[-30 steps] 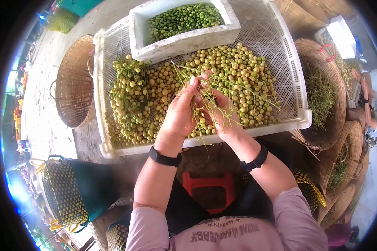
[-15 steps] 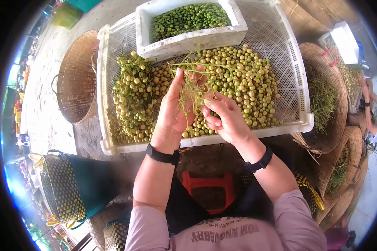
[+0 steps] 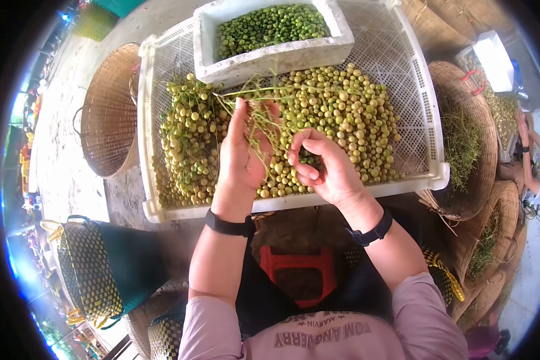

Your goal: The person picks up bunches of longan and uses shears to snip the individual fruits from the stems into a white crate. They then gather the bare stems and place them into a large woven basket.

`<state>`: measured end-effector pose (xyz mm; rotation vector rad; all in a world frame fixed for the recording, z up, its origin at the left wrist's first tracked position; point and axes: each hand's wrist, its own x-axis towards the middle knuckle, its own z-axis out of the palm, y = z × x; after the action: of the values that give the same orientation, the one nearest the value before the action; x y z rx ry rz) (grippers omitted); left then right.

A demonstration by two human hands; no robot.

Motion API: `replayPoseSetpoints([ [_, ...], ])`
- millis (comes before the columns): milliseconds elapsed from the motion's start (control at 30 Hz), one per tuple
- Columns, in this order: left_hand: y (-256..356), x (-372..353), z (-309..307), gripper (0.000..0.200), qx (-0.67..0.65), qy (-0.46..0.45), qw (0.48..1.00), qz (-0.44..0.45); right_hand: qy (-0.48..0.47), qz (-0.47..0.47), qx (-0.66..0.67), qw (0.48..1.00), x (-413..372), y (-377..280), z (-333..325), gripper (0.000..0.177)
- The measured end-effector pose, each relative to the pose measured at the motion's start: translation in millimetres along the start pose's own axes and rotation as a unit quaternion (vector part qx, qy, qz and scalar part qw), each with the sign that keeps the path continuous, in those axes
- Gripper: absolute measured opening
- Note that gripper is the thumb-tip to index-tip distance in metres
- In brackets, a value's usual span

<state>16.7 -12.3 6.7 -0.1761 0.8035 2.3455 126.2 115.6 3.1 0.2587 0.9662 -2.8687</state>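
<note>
My left hand (image 3: 244, 159) grips a green stem cluster (image 3: 259, 111), mostly stripped of fruit, its thin twigs poking out past the fingers. To its right, my right hand (image 3: 325, 165) is curled, apart from the stems, with small dark green fruits (image 3: 309, 158) showing between thumb and fingers. Both hands are over the front of a white perforated tray (image 3: 405, 99). Loose round yellow-green fruits (image 3: 354, 114) cover the tray's middle and right. Fruits still on their stems (image 3: 189, 120) lie at its left.
A white foam box (image 3: 276, 57) of small green fruits stands at the tray's back. Wicker baskets flank the tray, the left basket (image 3: 108, 120) and the right basket (image 3: 444, 174) with bare stems. A woven bag (image 3: 90, 264) stands at lower left. Another person's arm (image 3: 525, 144) shows far right.
My left hand has moved slightly left with the stem cluster. My right hand has come away from the stems, its fingers curling around small green fruits.
</note>
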Motion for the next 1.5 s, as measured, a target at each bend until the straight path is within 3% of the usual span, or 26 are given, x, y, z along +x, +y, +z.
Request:
replayPoseSetpoints([
  [133, -7.5, -4.3, 5.9, 0.038, 0.066, -0.014, 0.998, -0.005, 0.090, 0.016, -0.066, 0.994, 1.0, 9.4, 6.8, 0.014],
  [200, -5.8, -8.0, 10.6, 0.039, 0.102, -0.041, 0.994, -0.030, 0.092, 0.012, -0.049, 0.995, 1.5, 10.9, 8.6, 0.017],
  [233, -8.9, -16.0, 25.1, 0.043, 0.149, 0.030, 0.988, -0.028, 0.089, 0.012, -0.050, 0.995, 2.3, 11.7, 8.0, 0.019],
  [533, -16.0, -10.0, 9.3, 0.034, 0.144, -0.007, 0.990, -0.005, 0.098, 0.000, -0.051, 0.994, 3.1, 17.0, 10.3, 0.021],
  [667, -5.6, -13.5, 11.2, 0.026, 0.114, 0.050, 0.991, 0.045, 0.029, 0.002, -0.046, 0.999, 4.3, 12.2, 15.6, 0.016],
  [767, 20.0, -22.1, 13.7, 0.021, 0.106, 0.167, 0.979, 0.046, 0.050, 0.006, -0.029, 0.998, 5.5, 15.9, 21.4, 0.009],
  [867, 41.3, -17.2, -18.8, 0.018, 0.042, 0.089, 0.984, 0.149, 0.047, 0.012, 0.055, 0.997, 12.2, 18.1, 8.2, 0.013],
  [900, 50.5, -20.0, -16.1, 0.018, 0.034, 0.155, 0.972, 0.173, 0.039, -0.016, 0.038, 0.998, 17.3, 9.7, 8.9, 0.014],
  [1000, 70.0, -27.2, -28.2, 0.018, 0.051, 0.114, 0.972, 0.198, 0.060, -0.111, -0.023, 0.992, 40.7, -28.5, 20.7, 0.022],
  [1100, 72.1, -28.4, -25.9, 0.017, 0.077, 0.151, 0.964, 0.205, 0.081, -0.211, -0.057, 0.972, 89.7, -83.4, 36.1, 0.018],
  [1200, 70.3, -28.1, -34.2, 0.025, 0.111, 0.141, 0.971, 0.158, 0.246, -0.285, -0.101, 0.921, 157.6, -118.8, 43.7, 0.020],
  [1267, 70.9, -28.7, -40.2, 0.038, 0.111, 0.075, 0.985, 0.113, 0.202, -0.311, -0.241, 0.897, 196.9, -128.3, 21.7, 0.028],
  [1300, 71.8, -29.6, -40.2, 0.040, 0.099, 0.062, 0.988, 0.105, 0.202, -0.307, -0.241, 0.898, 203.9, -123.7, 19.3, 0.028],
  [1367, 73.4, -29.8, -34.0, 0.047, 0.091, 0.046, 0.990, 0.099, 0.264, -0.297, -0.515, 0.760, 214.7, -118.1, 12.6, 0.041],
  [1500, 71.8, -29.7, -38.8, 0.056, 0.139, 0.019, 0.988, 0.068, 0.163, -0.268, -0.556, 0.770, 178.3, -96.1, 50.4, 0.044],
])
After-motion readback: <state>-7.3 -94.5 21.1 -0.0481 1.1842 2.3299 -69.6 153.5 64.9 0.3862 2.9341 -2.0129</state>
